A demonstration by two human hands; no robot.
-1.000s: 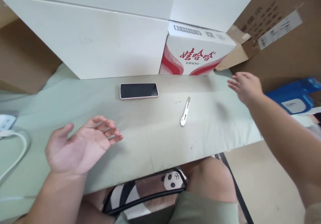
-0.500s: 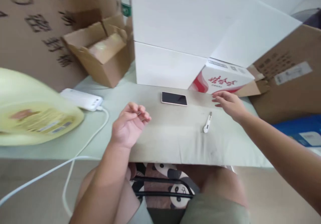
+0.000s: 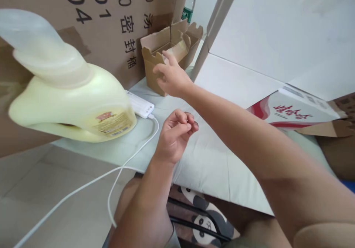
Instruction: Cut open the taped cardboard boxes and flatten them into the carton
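Open carton [image 3: 149, 71] is on the far side of the tabletop [image 3: 210, 166], just beyond the right hand [image 3: 176, 78], which partly covers it; contact unclear. Its long axis looks to run near-left to far-right; right grip is spread, nothing visible in it. Left hand [image 3: 174, 136] sits farther off, nearer side, fingers curled, can't tell if pinched.

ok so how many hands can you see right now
2. The right hand is at the small open cardboard box, though contact is unclear; the left hand is above the near side of the table. None appear hidden.
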